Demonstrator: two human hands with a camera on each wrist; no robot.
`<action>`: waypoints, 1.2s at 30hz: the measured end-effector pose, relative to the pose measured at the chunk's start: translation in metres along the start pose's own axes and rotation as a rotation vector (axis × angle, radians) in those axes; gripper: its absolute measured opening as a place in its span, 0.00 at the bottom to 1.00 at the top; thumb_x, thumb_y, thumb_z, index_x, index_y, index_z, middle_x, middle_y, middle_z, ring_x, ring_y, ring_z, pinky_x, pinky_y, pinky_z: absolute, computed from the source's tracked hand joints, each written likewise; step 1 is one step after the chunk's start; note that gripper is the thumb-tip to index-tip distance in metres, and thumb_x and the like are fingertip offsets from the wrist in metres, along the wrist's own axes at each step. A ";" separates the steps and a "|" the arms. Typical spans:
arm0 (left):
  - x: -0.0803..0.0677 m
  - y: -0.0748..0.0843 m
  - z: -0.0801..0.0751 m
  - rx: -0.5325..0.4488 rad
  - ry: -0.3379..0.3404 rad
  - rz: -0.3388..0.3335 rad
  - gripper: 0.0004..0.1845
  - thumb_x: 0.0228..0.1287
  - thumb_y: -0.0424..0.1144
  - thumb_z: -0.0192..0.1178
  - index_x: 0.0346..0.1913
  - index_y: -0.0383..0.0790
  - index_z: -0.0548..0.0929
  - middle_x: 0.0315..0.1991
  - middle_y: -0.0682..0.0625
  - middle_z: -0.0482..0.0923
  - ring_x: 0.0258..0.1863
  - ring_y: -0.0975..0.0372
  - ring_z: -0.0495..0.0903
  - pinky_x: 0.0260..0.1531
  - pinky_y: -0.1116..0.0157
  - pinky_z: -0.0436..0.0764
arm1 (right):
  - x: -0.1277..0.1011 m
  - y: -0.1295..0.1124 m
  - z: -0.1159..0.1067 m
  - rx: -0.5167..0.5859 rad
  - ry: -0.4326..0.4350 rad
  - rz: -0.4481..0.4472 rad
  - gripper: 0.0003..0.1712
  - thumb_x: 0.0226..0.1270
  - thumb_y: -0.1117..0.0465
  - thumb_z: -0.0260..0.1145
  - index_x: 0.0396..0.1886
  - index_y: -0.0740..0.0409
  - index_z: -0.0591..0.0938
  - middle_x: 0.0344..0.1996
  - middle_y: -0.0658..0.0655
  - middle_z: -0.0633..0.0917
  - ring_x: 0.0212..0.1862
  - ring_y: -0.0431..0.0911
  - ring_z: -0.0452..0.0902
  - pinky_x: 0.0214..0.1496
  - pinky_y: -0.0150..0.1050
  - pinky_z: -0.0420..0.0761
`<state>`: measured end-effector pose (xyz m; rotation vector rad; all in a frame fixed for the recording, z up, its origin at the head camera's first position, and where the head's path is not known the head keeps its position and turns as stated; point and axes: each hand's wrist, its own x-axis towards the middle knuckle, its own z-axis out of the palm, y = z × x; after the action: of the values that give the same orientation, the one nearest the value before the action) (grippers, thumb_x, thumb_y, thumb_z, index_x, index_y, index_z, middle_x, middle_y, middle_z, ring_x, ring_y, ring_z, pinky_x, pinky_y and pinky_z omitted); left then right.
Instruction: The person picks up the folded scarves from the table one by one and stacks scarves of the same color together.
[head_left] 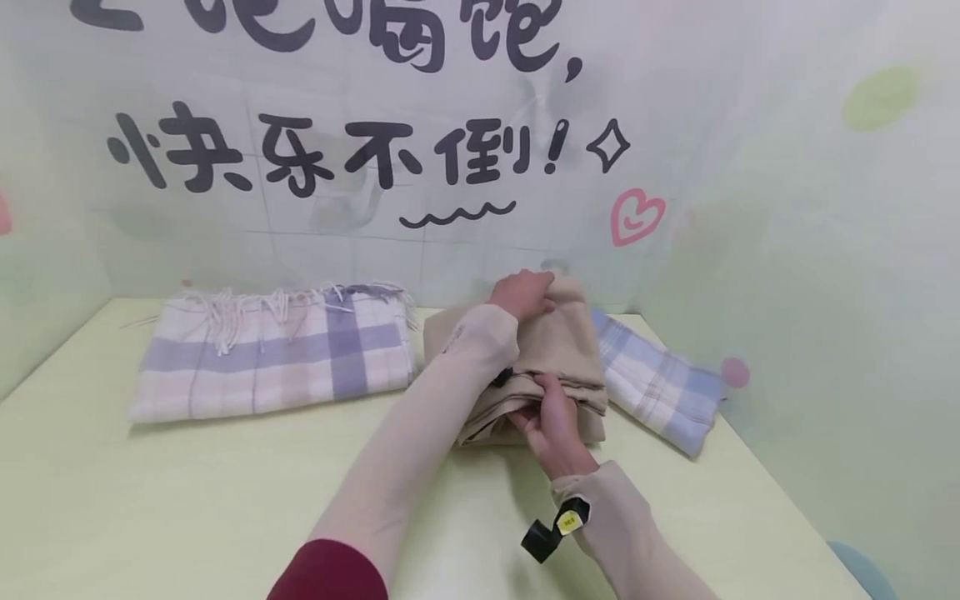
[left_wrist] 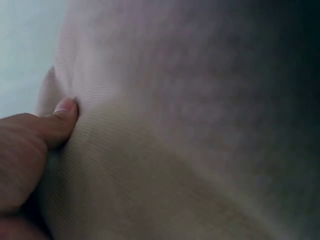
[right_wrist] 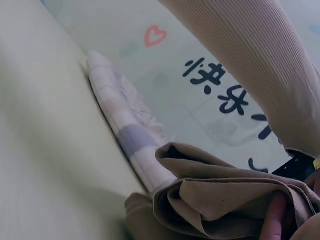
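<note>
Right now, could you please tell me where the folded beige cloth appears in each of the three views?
Head: beige cloth right of centre on the table, left hand on top, right hand gripping its near edge.
Left wrist: fills most of the frame.
Right wrist: bottom right, layered folds.
Shared landmark: the plaid blanket.

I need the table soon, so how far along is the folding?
One plaid scarf with fringe lies folded on the table. In hand: the beige cloth, left hand pressing its top, right hand gripping its layered near edge. Left, probably: the plaid cloth partly under it looks loosely laid.
</note>
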<state>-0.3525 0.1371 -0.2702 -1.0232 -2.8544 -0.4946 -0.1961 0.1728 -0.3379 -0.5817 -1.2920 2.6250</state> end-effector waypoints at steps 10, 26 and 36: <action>0.006 -0.010 0.061 0.053 -0.135 -0.116 0.24 0.69 0.51 0.53 0.63 0.46 0.69 0.58 0.48 0.77 0.57 0.55 0.76 0.60 0.50 0.69 | 0.008 0.022 -0.032 -0.135 0.021 0.019 0.21 0.69 0.63 0.48 0.57 0.71 0.66 0.28 0.55 0.84 0.33 0.46 0.83 0.48 0.53 0.80; 0.002 -0.011 0.081 0.153 -0.164 -0.163 0.35 0.66 0.61 0.50 0.71 0.48 0.59 0.66 0.43 0.63 0.65 0.49 0.64 0.61 0.47 0.62 | 0.003 0.019 -0.048 -0.343 0.197 -0.055 0.21 0.68 0.51 0.58 0.50 0.61 0.67 0.26 0.49 0.79 0.23 0.38 0.74 0.29 0.33 0.77; -0.033 -0.034 0.037 0.051 -0.199 -0.152 0.38 0.69 0.58 0.49 0.75 0.48 0.50 0.73 0.42 0.53 0.71 0.47 0.55 0.67 0.45 0.56 | 0.034 -0.036 -0.061 -0.463 0.496 -0.415 0.22 0.59 0.56 0.63 0.44 0.58 0.61 0.42 0.52 0.61 0.46 0.44 0.59 0.49 0.33 0.61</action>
<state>-0.3464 0.1040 -0.3206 -0.8987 -3.1201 -0.3456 -0.2036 0.2497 -0.3522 -0.8494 -1.6269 1.7123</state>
